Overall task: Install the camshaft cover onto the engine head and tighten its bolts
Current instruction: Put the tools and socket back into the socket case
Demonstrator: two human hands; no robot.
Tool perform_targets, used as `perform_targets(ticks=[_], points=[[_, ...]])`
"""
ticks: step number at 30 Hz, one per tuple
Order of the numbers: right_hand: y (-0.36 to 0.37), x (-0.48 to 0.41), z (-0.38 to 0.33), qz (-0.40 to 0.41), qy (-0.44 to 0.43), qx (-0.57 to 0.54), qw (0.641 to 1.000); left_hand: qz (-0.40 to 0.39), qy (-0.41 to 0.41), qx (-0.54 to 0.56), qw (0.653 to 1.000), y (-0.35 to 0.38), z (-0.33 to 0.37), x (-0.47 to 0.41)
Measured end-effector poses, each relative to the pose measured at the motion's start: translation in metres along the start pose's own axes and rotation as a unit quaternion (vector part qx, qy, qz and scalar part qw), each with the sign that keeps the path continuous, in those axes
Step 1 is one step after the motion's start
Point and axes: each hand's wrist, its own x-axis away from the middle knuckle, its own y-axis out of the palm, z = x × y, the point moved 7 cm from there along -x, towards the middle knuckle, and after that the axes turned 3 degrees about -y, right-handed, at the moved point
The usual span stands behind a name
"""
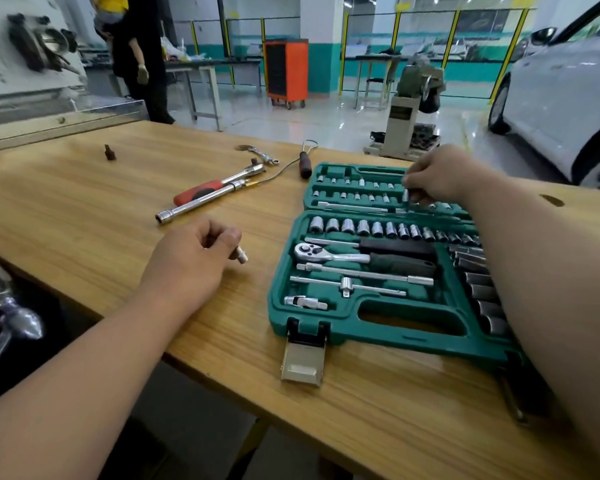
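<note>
Green case (278,299) lies under the outstretched right hand (442,174), fingers (413,181) pinching a bit (406,196); left hand (191,259) grips a socket (242,255).

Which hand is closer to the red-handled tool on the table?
The left hand, holding a small socket, is just this side of the red-handled tool. The right hand is farther off, pinching a bit over the green tool case.

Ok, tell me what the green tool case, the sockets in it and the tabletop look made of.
Green tool case: likely moulded plastic, matt teal with rounded formed pockets. Sockets: probably chromed steel, bright silver with sharp highlights. Tabletop: wood or wood-look laminate, yellowish with straight grain lines and a slight sheen; which one is unclear.
</note>
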Motion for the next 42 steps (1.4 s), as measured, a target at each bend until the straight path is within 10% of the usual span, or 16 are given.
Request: perform_targets(ticks=[12,25,38,42], points=[[0.011,0.007,-0.006,0.003,-0.027,0.091,0.996,-0.028,0.112,-0.064,0.991,0.100,0.112,-0.078],[0.009,0.009,0.024,-0.040,0.139,0.222,0.964,-0.031,0.130,-0.120,0.984,0.137,0.106,-0.111],[0.008,0.017,0.022,-0.008,0.154,0.218,0.964,-0.091,0.227,-0.486,0.839,0.146,0.132,-0.087],[-0.002,0.015,0.011,0.031,0.098,0.180,0.978,-0.106,0.199,-0.475,0.850,0.142,0.127,-0.085]])
